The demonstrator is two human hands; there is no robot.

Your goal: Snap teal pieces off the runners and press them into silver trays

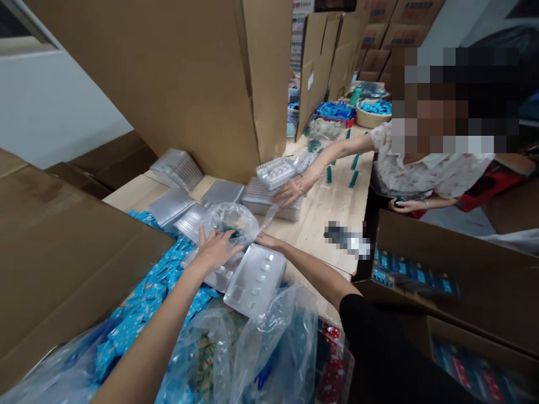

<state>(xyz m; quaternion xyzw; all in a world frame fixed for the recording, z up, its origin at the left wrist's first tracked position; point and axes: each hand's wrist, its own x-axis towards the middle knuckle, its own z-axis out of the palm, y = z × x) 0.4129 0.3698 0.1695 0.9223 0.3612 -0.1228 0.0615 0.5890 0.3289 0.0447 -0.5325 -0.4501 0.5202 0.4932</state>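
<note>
My left hand (215, 247) lies flat, fingers spread, on a crumpled clear plastic bag (233, 219) on the wooden table (332, 205). My right hand (266, 241) reaches under the bag's right edge; its fingers are mostly hidden. A clear plastic blister tray (255, 279) lies just below both hands. Across the table another person's hand (295, 188) rests on a stack of clear trays (269, 199), beside a filled tray (275, 171).
Large cardboard boxes (181, 73) stand behind and to the left. Blue sachets (143, 303) are heaped at lower left, with loose plastic bags (273, 342) in front. More tray stacks (177, 168) sit by the box. An open carton of blue boxes (412, 275) is at right.
</note>
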